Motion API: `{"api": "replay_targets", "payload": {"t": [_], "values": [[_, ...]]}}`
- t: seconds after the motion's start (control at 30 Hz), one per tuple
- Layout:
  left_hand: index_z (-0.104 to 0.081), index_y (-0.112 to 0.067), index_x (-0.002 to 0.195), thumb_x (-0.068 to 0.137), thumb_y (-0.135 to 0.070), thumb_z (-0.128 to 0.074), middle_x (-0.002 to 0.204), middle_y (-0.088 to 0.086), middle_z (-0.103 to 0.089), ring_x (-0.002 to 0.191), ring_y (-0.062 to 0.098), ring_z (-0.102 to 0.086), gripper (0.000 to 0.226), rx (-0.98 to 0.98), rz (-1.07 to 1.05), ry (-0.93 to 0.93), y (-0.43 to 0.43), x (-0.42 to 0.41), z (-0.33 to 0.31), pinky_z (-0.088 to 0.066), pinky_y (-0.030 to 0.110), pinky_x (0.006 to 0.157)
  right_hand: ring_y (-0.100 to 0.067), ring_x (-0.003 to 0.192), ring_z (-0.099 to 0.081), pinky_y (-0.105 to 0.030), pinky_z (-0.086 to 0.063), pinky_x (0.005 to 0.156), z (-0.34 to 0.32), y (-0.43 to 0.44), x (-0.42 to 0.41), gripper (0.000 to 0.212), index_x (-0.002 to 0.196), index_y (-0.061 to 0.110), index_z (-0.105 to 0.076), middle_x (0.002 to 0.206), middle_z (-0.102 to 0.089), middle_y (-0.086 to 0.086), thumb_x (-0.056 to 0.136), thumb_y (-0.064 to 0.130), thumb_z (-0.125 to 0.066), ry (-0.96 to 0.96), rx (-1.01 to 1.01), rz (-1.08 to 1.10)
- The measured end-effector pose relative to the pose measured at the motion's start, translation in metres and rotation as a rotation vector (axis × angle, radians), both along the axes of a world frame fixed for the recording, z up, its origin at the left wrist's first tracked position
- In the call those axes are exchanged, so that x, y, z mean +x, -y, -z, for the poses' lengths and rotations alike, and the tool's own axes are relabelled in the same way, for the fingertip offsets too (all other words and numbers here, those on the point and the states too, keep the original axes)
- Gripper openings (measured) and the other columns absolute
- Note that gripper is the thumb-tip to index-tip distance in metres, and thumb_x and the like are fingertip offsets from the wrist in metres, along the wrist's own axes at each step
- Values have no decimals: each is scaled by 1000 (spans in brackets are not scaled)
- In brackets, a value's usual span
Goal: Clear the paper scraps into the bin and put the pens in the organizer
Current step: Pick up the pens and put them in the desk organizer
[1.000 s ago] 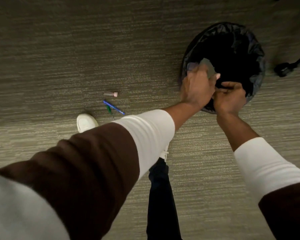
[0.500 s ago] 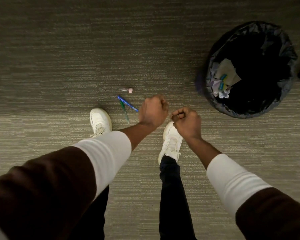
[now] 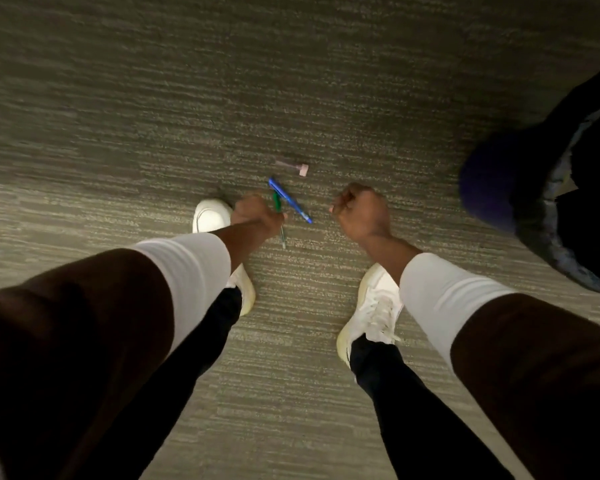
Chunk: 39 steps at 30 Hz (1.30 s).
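Over the grey carpet (image 3: 118, 98), the left hand (image 3: 257, 216) hangs with fingers curled against the green pen (image 3: 283, 237); whether it grips the pen is unclear. Just right of it lies the blue pen (image 3: 290, 201), with a small pink item (image 3: 294, 166) beyond. The right hand (image 3: 361, 216) is balled and holds nothing. The bin (image 3: 499, 188) stands farther right.

White shoes (image 3: 378, 306) on striped carpet (image 3: 118, 98)
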<state>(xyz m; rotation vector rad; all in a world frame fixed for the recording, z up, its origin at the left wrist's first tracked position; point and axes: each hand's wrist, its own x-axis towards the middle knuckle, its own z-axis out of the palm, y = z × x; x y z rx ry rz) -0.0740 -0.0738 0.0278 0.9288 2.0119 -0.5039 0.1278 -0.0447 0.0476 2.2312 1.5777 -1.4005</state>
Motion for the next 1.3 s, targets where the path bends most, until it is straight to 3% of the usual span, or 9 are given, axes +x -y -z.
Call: {"api": "replay_targets", "payload": {"t": [0.07,0.17,0.27,0.37,0.67,0.97,1.07,1.2,1.3], "values": [[-68,-9,120,79,-73,-72,116,10,-72,105,35,-72,75,-30,-166,36,9,-2,27,-56,33,80,-26,102,-75,-36,-60,92,26,-15,-14,5,90,21,-73,104,-80,-2,88,24,-70,29,33,-82],[-68,-11,120,72,-82,-69,112,6,-72,96,33,-75,86,-53,-383,95,19,3,57,-65,45,84,-28,100,-75,-39,-60,90,54,-34,-34,8,83,26,-65,103,-80,-4,90,22,-65,23,96,-183],[-74,-11,100,65,-90,-67,98,6,-79,84,27,-78,87,7,-437,-2,25,11,80,-67,42,78,-29,98,-72,-39,-59,84,75,-47,-47,3,90,22,-67,104,-77,-4,91,25,-68,11,219,-321],[-73,-14,96,61,-91,-69,97,9,-78,86,30,-77,85,102,-485,-49,25,21,91,-64,39,77,-29,99,-69,-38,-56,82,92,-57,-53,17,103,21,-67,112,-69,-7,90,29,-74,-15,296,-464],[-72,-12,110,90,-39,-73,111,14,-74,104,37,-73,33,226,-539,-69,10,47,95,-59,44,86,-33,119,-61,-42,-53,92,123,-65,-68,29,115,23,-64,124,-63,-9,90,30,-76,90,313,-737],[-75,-12,104,88,-38,-81,101,12,-77,93,29,-75,32,310,-462,-18,31,44,96,-48,30,68,-21,93,-76,-29,-59,79,118,-45,-50,30,102,19,-76,103,-81,-3,78,33,-87,44,164,-351],[-75,-14,105,81,-37,-87,102,12,-78,96,28,-75,35,300,-447,-9,35,47,92,-51,30,72,-22,93,-76,-36,-62,84,113,-25,-26,27,102,22,-74,102,-79,-1,80,32,-85,55,108,-302],[-73,-18,97,72,-38,-94,97,4,-77,94,24,-75,38,255,-501,61,43,58,72,-64,35,83,-15,79,-68,-27,-59,74,94,2,10,24,97,20,-72,88,-74,7,80,28,-86,54,43,-178],[-70,-19,85,64,-34,-99,90,1,-77,87,21,-75,39,277,-551,123,47,71,43,-65,40,79,-16,75,-68,-27,-57,71,63,22,36,28,94,23,-72,86,-74,6,76,34,-91,93,64,-162]]}}
